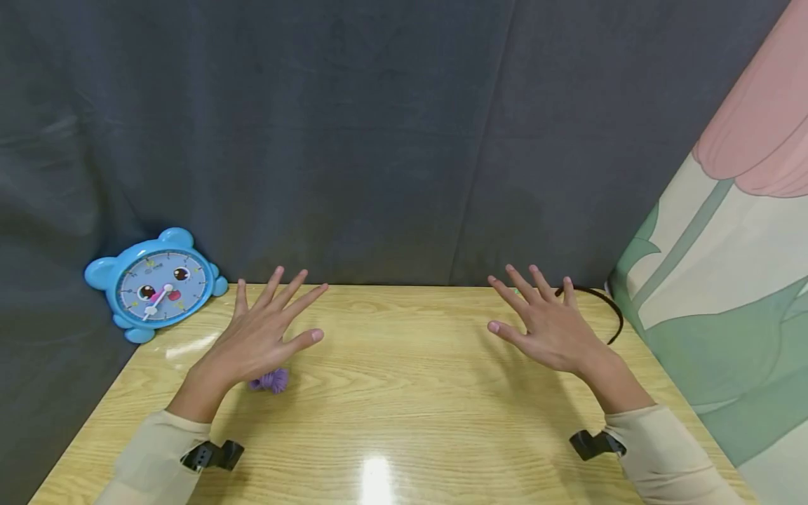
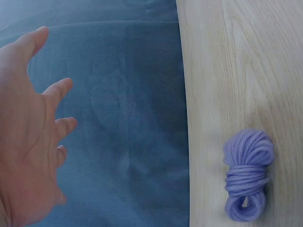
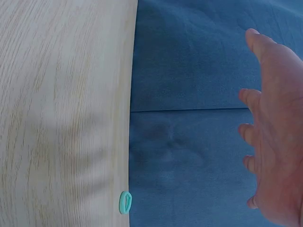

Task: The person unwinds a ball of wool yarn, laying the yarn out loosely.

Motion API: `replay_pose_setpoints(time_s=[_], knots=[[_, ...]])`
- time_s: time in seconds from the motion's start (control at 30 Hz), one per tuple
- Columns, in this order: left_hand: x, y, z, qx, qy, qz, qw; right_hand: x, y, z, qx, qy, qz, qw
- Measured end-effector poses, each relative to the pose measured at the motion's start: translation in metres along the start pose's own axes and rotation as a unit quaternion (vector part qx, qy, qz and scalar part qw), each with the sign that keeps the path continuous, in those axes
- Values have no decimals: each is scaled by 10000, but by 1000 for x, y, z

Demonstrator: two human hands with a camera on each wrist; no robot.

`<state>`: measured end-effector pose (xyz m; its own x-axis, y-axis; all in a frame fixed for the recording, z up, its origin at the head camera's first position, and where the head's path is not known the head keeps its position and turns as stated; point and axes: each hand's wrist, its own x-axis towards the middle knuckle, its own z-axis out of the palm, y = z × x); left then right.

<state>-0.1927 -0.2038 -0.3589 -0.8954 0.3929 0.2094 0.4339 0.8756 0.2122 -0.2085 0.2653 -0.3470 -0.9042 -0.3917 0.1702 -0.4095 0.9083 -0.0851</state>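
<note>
Both hands hover above a wooden table with fingers spread, holding nothing. The left hand (image 1: 255,340) is over the table's left side. Partly hidden below it in the head view lies a small bundle of purple yarn (image 1: 273,381); the left wrist view shows the whole yarn bundle (image 2: 248,175), wound round its middle. Over the right side is the right hand (image 1: 552,330). Near its fingers a thin black cord or band (image 1: 615,312) curves on the table, partly covered by the hand. A small teal ring-like piece (image 3: 125,202) lies at the table's far edge.
A blue animal-shaped clock (image 1: 165,286) with a cartoon face stands at the table's back left corner. Behind the table hangs a dark curtain (image 1: 379,140). A flower-patterned cloth (image 1: 726,337) borders the right side. Wood-grain tabletop (image 1: 410,379) stretches between the hands.
</note>
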Motion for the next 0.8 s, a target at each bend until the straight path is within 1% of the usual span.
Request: replay_pose_setpoints(time_s=[0.33, 0.57, 0.8], knots=[[0, 1, 0, 146, 8, -41, 9999, 1, -7, -1, 6, -102, -47, 9999], [-1, 1, 0, 108, 58, -42, 9999, 3, -10, 0, -66, -85, -21, 9999], [1, 1, 2, 205, 307, -23, 9993, 4, -14, 6, -69, 66, -44, 9999]])
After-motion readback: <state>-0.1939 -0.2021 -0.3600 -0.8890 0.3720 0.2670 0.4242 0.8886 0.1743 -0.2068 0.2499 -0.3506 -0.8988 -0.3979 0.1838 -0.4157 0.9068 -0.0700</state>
